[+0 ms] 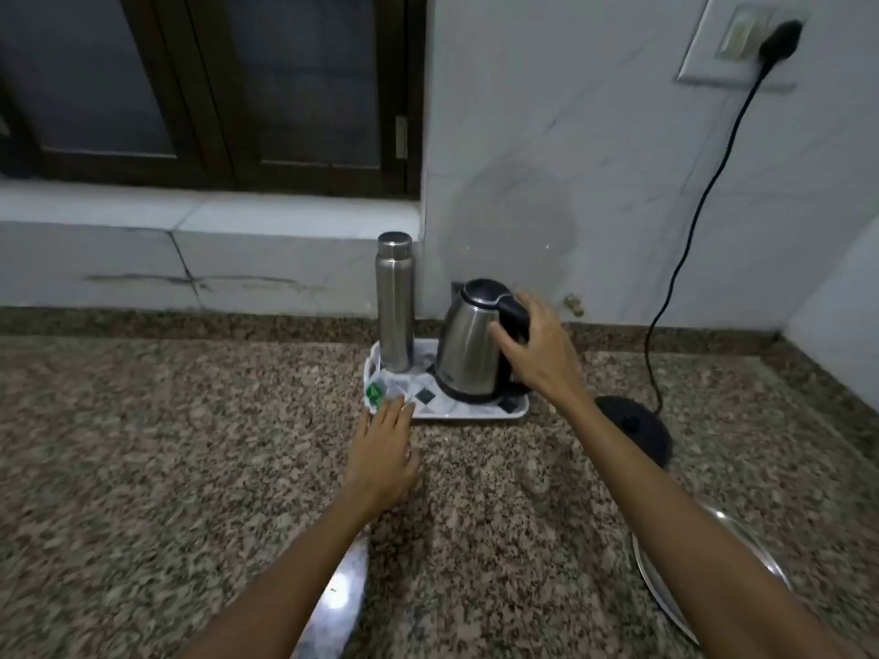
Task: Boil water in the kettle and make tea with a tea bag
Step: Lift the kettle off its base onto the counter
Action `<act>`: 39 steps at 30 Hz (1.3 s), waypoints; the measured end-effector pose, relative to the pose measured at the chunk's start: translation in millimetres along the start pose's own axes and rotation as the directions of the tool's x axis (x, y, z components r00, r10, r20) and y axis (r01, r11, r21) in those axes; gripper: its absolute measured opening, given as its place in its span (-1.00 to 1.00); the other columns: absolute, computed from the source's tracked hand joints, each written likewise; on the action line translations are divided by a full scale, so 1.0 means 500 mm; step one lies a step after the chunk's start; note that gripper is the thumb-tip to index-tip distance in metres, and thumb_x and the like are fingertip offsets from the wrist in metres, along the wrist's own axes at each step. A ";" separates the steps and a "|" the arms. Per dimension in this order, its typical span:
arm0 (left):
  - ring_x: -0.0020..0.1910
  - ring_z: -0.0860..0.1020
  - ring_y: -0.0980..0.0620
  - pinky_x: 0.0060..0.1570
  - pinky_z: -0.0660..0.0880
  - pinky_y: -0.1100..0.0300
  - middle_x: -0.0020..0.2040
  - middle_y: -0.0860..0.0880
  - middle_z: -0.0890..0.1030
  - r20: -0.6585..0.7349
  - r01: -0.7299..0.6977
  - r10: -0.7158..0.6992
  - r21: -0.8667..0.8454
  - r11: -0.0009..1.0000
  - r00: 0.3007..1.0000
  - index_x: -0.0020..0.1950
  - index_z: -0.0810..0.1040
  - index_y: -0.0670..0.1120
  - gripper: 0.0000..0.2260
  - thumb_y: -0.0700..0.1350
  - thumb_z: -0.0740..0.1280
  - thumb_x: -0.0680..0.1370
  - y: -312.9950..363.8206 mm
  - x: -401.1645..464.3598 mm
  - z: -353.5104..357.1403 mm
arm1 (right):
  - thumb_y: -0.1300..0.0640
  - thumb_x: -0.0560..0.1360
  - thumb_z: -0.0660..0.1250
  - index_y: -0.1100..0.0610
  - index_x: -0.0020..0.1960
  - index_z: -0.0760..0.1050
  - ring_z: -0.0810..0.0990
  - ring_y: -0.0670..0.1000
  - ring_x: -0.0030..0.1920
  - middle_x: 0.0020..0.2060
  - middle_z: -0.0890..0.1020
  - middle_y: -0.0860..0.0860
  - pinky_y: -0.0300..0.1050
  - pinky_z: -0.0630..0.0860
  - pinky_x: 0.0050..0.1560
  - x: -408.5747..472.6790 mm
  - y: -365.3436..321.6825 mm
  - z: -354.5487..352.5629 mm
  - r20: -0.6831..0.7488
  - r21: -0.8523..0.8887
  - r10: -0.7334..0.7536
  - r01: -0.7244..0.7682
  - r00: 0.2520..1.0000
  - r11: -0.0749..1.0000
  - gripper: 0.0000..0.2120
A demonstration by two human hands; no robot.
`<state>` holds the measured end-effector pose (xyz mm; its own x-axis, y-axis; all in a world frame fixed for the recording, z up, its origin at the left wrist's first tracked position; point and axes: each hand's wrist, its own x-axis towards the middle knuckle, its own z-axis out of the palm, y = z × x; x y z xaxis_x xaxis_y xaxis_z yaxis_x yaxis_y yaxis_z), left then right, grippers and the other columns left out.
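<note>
The right hand (535, 347) is curled around the black handle of the steel electric kettle (468, 354); the thumb lies on the kettle's body, and the other fingers are hidden behind the handle. The left hand (383, 451) lies flat with straight fingers on the granite surface (166, 444), and its fingertips touch the near edge of the white tray (471, 413).

The kettle stands on the right part of this tray with its black lid closed, so what is inside cannot be seen. A tall steel bottle (395, 302) with its cap on stands upright at the tray's back left corner. A green tea bag packet (375, 392) lies at the front left corner, just beside the left fingertips; its print is too blurred to read. A small mark low on the kettle is also not readable.

The black kettle base (639, 428) sits on the surface right of the tray, partly hidden by the right forearm. Its cord (689, 230) goes up to a plug in the wall socket (742, 45).
</note>
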<state>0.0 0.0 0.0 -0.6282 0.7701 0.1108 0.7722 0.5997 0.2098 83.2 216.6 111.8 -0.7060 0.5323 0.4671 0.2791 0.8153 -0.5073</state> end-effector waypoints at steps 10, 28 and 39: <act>0.54 -0.15 0.01 0.43 -0.34 0.08 0.57 0.01 -0.11 0.153 0.180 -0.164 -0.095 0.979 0.974 0.56 -0.03 0.08 -0.54 0.08 -0.07 0.65 -0.003 -0.065 0.220 | -0.16 0.56 0.20 0.12 0.06 0.49 0.57 0.03 -0.03 -0.01 0.59 0.06 -0.02 0.50 -0.01 0.068 0.123 0.114 -0.021 0.365 0.545 -0.501 0.838 0.785 -0.66; 0.50 -0.27 0.18 0.44 -0.38 0.18 0.54 0.14 -0.15 0.051 0.191 -0.186 -0.147 0.970 0.981 0.54 -0.02 0.16 -0.54 0.14 -0.09 0.64 -0.005 -0.069 0.236 | -0.06 0.51 0.30 0.04 -0.36 0.51 0.55 -0.05 -0.37 -0.39 0.59 -0.05 -0.13 0.48 -0.26 0.107 0.126 0.144 -0.009 0.789 0.893 -0.546 0.449 0.282 -0.69; 0.54 -0.04 0.07 0.46 -0.25 0.19 0.56 0.01 0.07 0.032 0.200 -0.198 -0.187 0.962 0.980 0.54 0.10 -0.01 -0.55 0.05 -0.04 0.66 -0.018 -0.105 0.222 | 0.10 0.46 0.36 0.09 -0.34 0.52 0.53 -0.05 -0.43 -0.44 0.57 -0.03 -0.13 0.43 -0.35 -0.016 0.044 0.031 0.026 0.849 0.809 -0.440 0.587 0.292 -0.79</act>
<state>36.7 -21.5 -115.2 -0.7651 0.6429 0.0363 0.5991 0.6901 0.4060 84.9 226.5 85.6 -0.2052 0.9664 -0.1548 -0.1608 -0.1893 -0.9687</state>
